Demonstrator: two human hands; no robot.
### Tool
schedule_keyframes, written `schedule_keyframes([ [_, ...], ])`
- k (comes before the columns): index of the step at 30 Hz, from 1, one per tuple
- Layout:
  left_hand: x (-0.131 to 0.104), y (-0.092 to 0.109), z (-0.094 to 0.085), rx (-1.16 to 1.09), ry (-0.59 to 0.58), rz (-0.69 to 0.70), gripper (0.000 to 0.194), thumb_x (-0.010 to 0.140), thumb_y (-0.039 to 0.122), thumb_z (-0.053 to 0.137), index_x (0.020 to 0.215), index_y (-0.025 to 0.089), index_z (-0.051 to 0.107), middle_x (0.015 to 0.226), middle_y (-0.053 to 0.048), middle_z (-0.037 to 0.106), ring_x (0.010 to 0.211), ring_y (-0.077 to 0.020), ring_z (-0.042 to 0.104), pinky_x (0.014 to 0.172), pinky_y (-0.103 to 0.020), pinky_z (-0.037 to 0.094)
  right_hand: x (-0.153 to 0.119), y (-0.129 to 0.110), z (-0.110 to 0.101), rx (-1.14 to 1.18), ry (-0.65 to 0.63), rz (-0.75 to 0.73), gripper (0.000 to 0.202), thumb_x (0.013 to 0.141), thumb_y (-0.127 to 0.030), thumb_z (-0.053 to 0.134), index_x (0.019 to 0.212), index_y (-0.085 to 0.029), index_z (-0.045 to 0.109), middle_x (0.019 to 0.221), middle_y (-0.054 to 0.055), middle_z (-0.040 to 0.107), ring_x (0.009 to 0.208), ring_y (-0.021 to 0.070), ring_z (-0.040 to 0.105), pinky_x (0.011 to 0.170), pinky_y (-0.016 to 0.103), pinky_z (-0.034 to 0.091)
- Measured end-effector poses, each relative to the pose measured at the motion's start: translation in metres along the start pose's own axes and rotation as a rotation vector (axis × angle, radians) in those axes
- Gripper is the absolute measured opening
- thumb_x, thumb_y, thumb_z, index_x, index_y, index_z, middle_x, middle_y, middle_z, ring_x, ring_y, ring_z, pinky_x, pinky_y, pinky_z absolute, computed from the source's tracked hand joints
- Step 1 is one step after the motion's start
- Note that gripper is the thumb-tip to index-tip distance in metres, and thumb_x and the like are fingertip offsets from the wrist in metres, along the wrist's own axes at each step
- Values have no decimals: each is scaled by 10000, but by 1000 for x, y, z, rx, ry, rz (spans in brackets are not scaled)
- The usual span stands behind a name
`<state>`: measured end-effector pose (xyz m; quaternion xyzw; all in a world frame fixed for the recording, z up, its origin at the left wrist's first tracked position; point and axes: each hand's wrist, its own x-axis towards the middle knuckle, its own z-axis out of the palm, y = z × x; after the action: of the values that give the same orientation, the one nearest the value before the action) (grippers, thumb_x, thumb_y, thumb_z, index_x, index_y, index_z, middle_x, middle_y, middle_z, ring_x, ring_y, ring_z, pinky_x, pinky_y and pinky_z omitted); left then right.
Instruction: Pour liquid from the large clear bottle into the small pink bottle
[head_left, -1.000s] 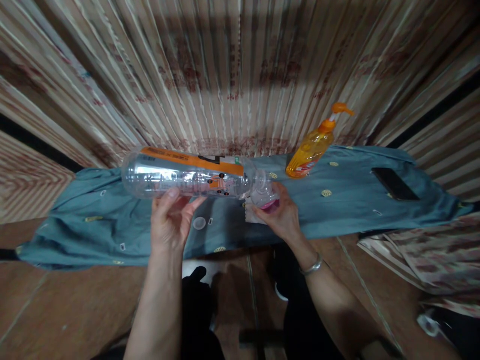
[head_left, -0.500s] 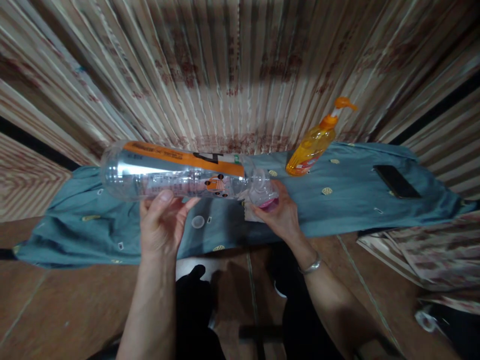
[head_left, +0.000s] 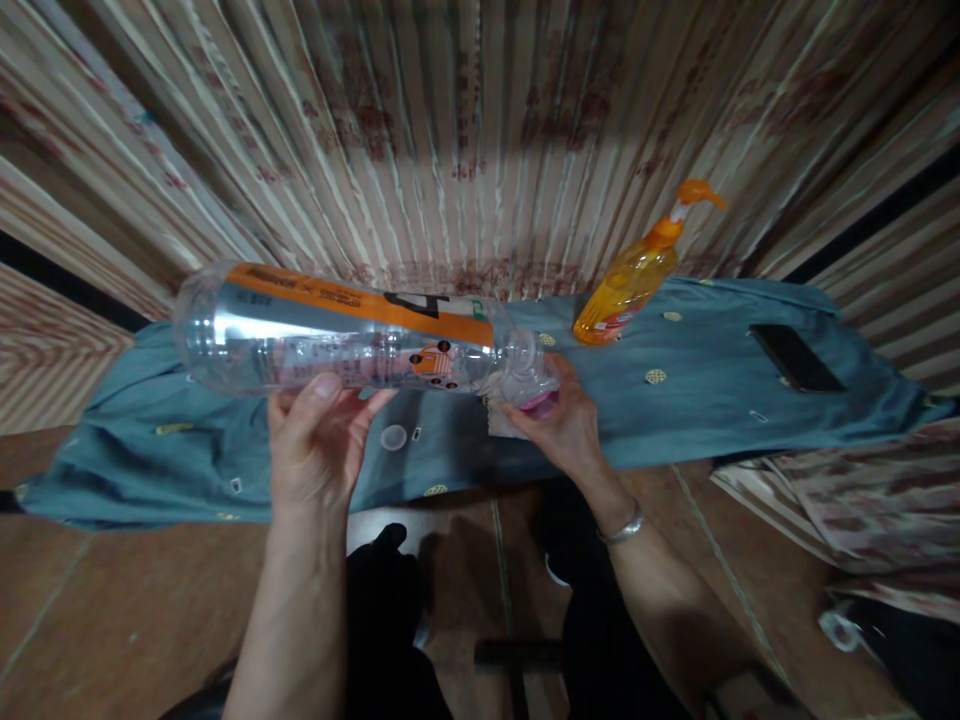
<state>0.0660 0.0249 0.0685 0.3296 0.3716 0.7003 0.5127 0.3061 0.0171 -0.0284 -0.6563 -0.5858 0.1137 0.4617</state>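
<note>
A large clear plastic bottle (head_left: 337, 335) with an orange and grey label lies sideways in the air, its neck pointing right. My left hand (head_left: 319, 430) grips it from below, thumb on the near side. In my right hand (head_left: 562, 420) is a small clear container (head_left: 534, 385) with pink in it, held against the mouth of the bottle. Whether liquid passes between them cannot be made out. A pale, flat piece (head_left: 506, 420) lies on the cloth behind my right hand, partly hidden.
On the teal cloth (head_left: 450, 450) stand an orange pump bottle (head_left: 626, 290) at the back right and, lying flat, a black phone (head_left: 796, 358) at the right. A small round clear lid (head_left: 393, 438) lies near the front edge. A pleated curtain (head_left: 465, 130) hangs behind.
The base of the large bottle has moved slightly left and up, nearer the camera, with my left hand. My right hand keeps the small container at the bottle's mouth.
</note>
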Motion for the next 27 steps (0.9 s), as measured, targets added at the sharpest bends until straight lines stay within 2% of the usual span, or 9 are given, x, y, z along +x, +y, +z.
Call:
schedule_keyframes([
  [5,-2,1,4,22,-12,37,339,503,369,943,620,234,655,542,50,585,595,-132,634,726,-387,688,0,0,0,12,2,0,780,658,-480,811,1332,-195,542,1335,159,684,1194,352,686,1029,548,554],
  [8,-4,2,8,22,-21,57,366,522,349,934,579,212,600,512,50,566,583,-123,616,820,-445,673,0,0,0,14,-9,16,785,652,-485,813,1328,-188,548,1330,163,687,1189,364,687,1025,562,553],
  [14,-6,4,17,-7,24,84,439,453,273,943,627,202,546,525,37,563,664,-171,643,891,-524,630,0,2,1,-8,-9,3,802,669,-513,813,1346,-182,539,1336,170,684,1200,366,680,1022,551,555],
  [20,-8,6,22,5,13,118,414,466,280,936,690,205,596,482,46,463,744,-242,679,909,-570,602,0,0,0,-12,-8,12,801,661,-494,827,1345,-193,538,1321,159,691,1176,357,688,1011,552,561],
  [27,-10,7,25,-17,-3,139,421,526,230,917,864,240,667,634,26,651,684,-208,693,817,-497,631,0,-1,1,-1,3,9,818,647,-483,838,1345,-179,540,1314,163,697,1176,359,692,1015,543,565],
])
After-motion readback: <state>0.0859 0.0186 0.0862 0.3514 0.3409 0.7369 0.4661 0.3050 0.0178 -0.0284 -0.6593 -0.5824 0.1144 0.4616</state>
